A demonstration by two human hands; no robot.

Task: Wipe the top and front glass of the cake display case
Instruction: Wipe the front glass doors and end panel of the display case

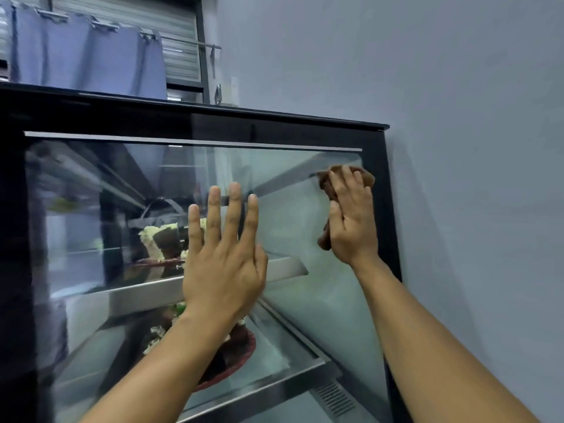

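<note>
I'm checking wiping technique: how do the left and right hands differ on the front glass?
The left hand lies flat with straight, spread fingers and holds nothing, while the right hand holds a bunched brown cloth against the front glass. The left hand sits near the middle of the glass. The right hand is higher, by its upper right corner. Both hands are bare and are on the same pane.

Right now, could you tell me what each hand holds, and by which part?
The right hand holds a brown cloth bunched under its palm and fingers against the front glass. The left hand lies flat on it, holding nothing.
</note>
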